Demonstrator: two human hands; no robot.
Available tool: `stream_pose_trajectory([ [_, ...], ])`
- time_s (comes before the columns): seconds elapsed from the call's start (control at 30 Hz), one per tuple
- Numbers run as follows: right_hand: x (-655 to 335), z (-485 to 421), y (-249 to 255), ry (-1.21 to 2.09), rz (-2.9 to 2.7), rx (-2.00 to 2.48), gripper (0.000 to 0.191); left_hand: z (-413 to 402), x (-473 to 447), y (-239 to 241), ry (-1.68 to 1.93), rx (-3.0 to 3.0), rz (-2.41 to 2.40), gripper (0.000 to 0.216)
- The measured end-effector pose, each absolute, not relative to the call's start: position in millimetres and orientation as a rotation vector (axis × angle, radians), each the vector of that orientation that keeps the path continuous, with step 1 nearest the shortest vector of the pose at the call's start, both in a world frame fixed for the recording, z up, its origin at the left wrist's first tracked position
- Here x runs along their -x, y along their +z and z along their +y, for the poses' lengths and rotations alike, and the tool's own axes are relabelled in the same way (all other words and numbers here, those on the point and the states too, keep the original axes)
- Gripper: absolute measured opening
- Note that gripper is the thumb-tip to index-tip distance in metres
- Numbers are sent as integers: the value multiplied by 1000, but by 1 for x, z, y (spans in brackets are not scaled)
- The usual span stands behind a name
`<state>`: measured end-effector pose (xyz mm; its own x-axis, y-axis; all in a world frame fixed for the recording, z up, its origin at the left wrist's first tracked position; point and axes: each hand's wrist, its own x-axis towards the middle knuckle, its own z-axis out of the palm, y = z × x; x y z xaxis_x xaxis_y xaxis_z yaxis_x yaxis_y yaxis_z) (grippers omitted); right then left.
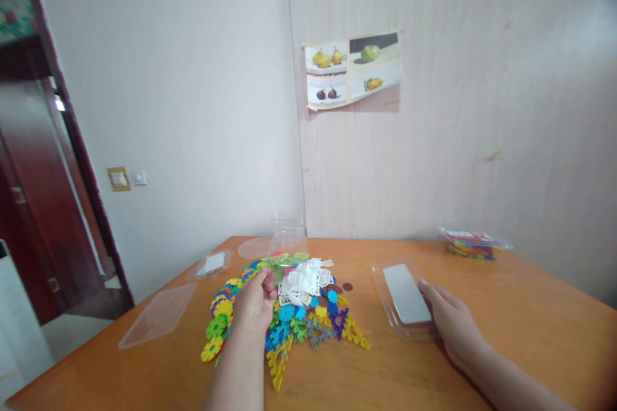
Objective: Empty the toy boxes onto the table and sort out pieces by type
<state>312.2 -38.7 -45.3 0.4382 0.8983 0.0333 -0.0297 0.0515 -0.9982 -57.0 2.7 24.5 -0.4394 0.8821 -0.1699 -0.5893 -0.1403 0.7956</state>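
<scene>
My left hand [260, 300] is over the left part of a colourful heap of plastic building pieces [286, 313]. Its fingers are curled together; whether something clear is pinched in them I cannot make out. White lattice-like pieces [304, 281] lie on top of the heap, just right of that hand. Notched yellow pieces [278, 363] stick out at the front. On the right, my right hand [453, 321] grips the right edge of a clear plastic lid [380, 282] with a whitish rectangular label, at the tabletop. Part of the lid's edge is hidden by the fingers.
A clear container [289, 231] stands behind the heap near the wall. Flat translucent lids [159, 314] lie at the left, one labelled lid [213, 262] beyond. A packed clear box [475, 245] of coloured pieces sits at the back right of the wooden table [385, 376].
</scene>
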Motion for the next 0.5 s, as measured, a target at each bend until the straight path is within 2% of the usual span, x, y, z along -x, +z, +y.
stream_pose_trajectory([
  [0.5, -314, -40, -48, 802, -932, 1403, 48, 6, 63, 52, 1868, -479, 978, 6],
])
